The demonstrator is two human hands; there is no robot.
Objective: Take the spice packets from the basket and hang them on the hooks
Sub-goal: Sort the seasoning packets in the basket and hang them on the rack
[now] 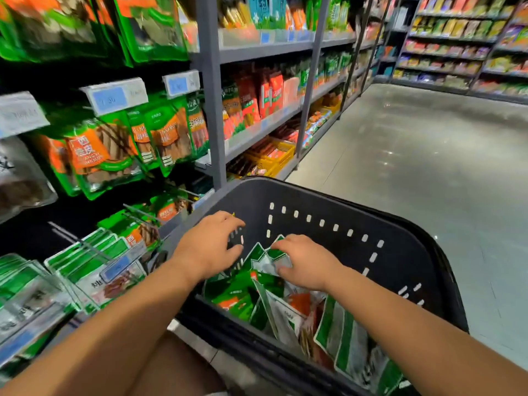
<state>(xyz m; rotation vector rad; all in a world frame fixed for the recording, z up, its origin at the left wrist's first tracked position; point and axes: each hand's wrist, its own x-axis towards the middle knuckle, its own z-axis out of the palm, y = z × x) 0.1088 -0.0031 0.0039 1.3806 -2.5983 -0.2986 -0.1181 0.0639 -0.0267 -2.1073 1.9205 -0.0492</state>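
as both hands reach into the basket (400, 221) at lower centre, the step looks like pickup: right hand (307, 264) fingers pinch a green-white spice packet (261, 258) by its top; left hand (211, 247) fingers loose, holding nothing. next: lift it clear, thread onto hooks (77, 241), lower left.

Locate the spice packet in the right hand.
Head view, lower centre: the glossy green-and-white spice packet stands inside the black plastic basket, near its left wall, between the left hand and right hand.

The left hand (208, 247) and right hand (307, 262) are bare, with uncovered forearms (114, 324) as far as shown.
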